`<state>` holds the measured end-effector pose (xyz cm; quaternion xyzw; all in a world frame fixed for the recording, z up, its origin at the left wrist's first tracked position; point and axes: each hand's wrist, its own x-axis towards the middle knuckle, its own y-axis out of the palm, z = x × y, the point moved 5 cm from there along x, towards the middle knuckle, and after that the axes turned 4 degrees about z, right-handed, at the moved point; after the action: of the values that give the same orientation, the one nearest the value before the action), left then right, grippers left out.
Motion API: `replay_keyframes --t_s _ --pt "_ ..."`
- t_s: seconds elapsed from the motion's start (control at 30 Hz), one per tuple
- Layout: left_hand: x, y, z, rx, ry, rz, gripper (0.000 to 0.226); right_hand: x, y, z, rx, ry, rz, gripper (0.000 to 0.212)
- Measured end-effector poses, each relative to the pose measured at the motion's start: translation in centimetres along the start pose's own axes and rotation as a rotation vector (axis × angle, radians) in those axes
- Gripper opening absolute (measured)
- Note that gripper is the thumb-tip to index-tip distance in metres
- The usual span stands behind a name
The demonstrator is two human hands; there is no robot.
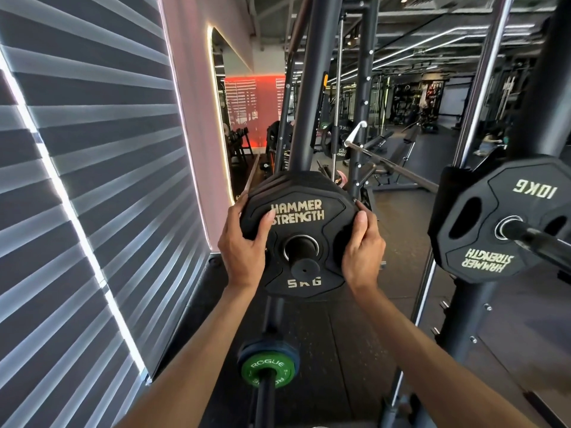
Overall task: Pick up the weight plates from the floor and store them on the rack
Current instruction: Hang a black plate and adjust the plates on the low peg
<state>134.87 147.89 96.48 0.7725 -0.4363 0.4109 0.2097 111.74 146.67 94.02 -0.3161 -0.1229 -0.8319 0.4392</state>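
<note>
- The 5 kg plate (298, 233) sits on a storage peg (304, 264) of the rack (304, 118), its centre hole threaded over the peg, with the peg's capped end poking out in front — more plates appear stacked just behind it.
- The left hand (242, 242) clasps the plate's left rim, thumb laid across the lettered face; the right hand (363, 245) wraps the right rim, fingers curled behind. Both are closed on the plate.
- Handling, as I judge it: rigid and dense but modest at 5 kg, with a matte rubber-looking coat that should grip well — not fragile, though it could pinch fingers against the plate behind.
- Best hold: opposite rim edges, as now, keeping the plate square to the peg so the hole does not bind.
- A 10 kg plate (506, 220) hangs on a neighbouring peg to the right; a green plate (267, 367) sits on a bar lower down.
</note>
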Motion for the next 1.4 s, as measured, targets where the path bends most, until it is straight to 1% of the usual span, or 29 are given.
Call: replay_keyframes --t_s 0.17,0.37,0.47,0.57,0.63,0.73,0.8,0.9,1.0,1.13,1.27,1.33,1.4 --pt "-0.3 0.6 1.6 -0.037 -0.06 -0.057 0.047 1.5 0.6 0.5 -0.047 -0.095 0.012 0.054" --pt "-1.0 1.0 2.4 -0.058 -0.188 -0.091 0.031 3.6 1.6 0.9 -0.13 -0.15 0.093 0.063" --pt "-1.0 1.0 2.4 -0.039 -0.214 -0.063 0.035 3.6 1.6 1.0 -0.133 -0.138 0.118 0.065" --pt "-0.8 0.6 2.0 -0.002 -0.225 -0.011 0.048 3.5 1.4 1.1 -0.121 -0.118 0.172 0.06" --pt "-0.8 0.6 1.5 0.013 -0.238 0.023 0.056 3.5 1.3 0.9 -0.127 -0.107 0.224 0.062" --pt "-0.9 0.6 1.4 0.015 -0.269 0.037 0.061 3.8 1.4 0.5 -0.175 -0.118 0.236 0.065" --pt "-1.0 0.7 1.8 0.02 -0.267 0.033 0.058 4.0 1.5 0.5 -0.181 -0.138 0.202 0.067" --pt "-0.8 0.9 2.7 0.027 -0.272 0.01 0.049 4.5 1.9 0.3 -0.161 -0.165 0.155 0.066" --pt "-0.3 1.3 3.7 0.005 -0.299 0.036 0.047 5.3 2.7 -0.1 -0.178 -0.159 0.163 0.062" --pt "0.6 1.7 4.0 -0.021 -0.369 0.145 0.047 6.0 3.4 0.0 -0.21 -0.147 0.22 0.065" --pt "0.7 1.6 3.7 0.0 -0.425 0.199 0.051 5.9 3.0 0.2 -0.217 -0.109 0.317 0.07" --pt "0.8 1.5 3.4 0.024 -0.427 0.201 0.053 5.8 2.7 0.5 -0.221 -0.084 0.386 0.068" --pt "1.0 1.1 2.8 0.063 -0.415 0.18 0.054 5.7 2.2 1.3 -0.251 -0.076 0.418 0.064"
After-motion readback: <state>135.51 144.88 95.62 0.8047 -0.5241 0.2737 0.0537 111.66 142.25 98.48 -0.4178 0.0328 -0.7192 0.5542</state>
